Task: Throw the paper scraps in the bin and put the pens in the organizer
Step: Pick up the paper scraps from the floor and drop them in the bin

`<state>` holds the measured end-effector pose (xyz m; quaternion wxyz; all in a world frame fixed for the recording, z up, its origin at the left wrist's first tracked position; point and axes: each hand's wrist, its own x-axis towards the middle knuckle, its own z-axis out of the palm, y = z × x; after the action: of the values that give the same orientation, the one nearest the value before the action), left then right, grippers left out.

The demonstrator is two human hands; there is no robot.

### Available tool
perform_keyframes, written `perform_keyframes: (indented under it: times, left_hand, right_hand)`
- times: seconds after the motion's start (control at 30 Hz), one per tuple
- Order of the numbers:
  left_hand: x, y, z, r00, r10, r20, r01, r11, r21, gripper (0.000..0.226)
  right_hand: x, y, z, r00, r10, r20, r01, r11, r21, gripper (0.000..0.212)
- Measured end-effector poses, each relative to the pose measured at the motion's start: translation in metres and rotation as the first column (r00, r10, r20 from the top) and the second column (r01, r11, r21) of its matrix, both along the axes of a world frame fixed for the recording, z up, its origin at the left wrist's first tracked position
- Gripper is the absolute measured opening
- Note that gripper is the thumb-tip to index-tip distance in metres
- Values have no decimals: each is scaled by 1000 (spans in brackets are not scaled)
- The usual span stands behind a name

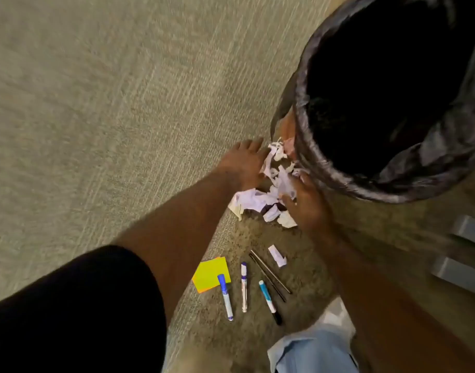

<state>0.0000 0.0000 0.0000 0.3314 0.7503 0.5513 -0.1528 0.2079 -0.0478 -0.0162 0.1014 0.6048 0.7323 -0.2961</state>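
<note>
A heap of white crumpled paper scraps (268, 189) lies on the carpet against the foot of the bin (306, 146), which is lined with a black bag. My left hand (244, 162) is on the heap's left side with fingers spread. My right hand (307, 203) presses in from the right, so the scraps sit between both hands. One loose scrap (277, 255) lies apart, nearer to me. Three markers lie side by side: a blue-capped one (225, 297), a purple-ended one (244, 286) and a teal-and-black one (269, 301). Two thin dark pens (268, 275) lie beside them.
A yellow sticky-note pad (209, 273) with an orange sheet under it lies left of the markers. Grey box shapes (465, 249) stand at the right edge. My knee in light jeans (311, 348) is at the bottom. Carpet stretches left.
</note>
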Motion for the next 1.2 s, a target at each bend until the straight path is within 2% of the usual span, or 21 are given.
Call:
perform_keyframes:
  times: [0.07,0.2,0.33,0.5,0.63,0.73,0.83,0.93,1.07,1.13,1.2]
  left_hand:
    - [7,11,-25,992,-105,-69,109,992,62,84]
    - [22,26,-68,956,-271,-109,285,946,154,80]
    - [20,20,-85,965,-256,-49,260,954,148,81]
    - [6,-10,-82,939,-343,10,339,932,128,73]
    - [-11,-29,-72,952,-303,50,298,951,77,78]
    - [-22,-36,-59,974,-212,74,205,974,94,87]
    - [-33,-45,-51,982,-191,8,190,980,59,104]
    - [-37,-64,-56,959,-270,-82,272,962,5,120]
    - [-35,-80,-66,956,-259,-136,275,955,114,106]
    - [-32,-78,-72,967,-211,-143,230,964,133,98]
    - [-28,-73,-78,980,-152,-128,171,974,148,86]
  right_hand:
    - [5,3,-25,999,-44,-10,45,998,48,57]
    - [9,-2,-62,999,4,-52,0,997,77,74]
    - [7,-10,-72,997,74,-36,-65,979,194,76]
    - [7,-22,-66,991,132,-19,-130,989,69,75]
    - [11,-39,-54,982,183,-42,-183,983,24,76]
    - [11,-44,-52,989,145,-27,-146,988,-51,97]
    - [9,-48,-52,989,145,6,-143,982,-122,117]
    - [-3,-49,-50,993,119,7,-116,980,-163,122]
    - [-36,-49,-49,988,139,63,-132,987,-94,115]
    - [-49,-48,-55,984,114,140,-106,992,-67,110]
    - [-57,-45,-61,969,88,229,-105,992,64,99]
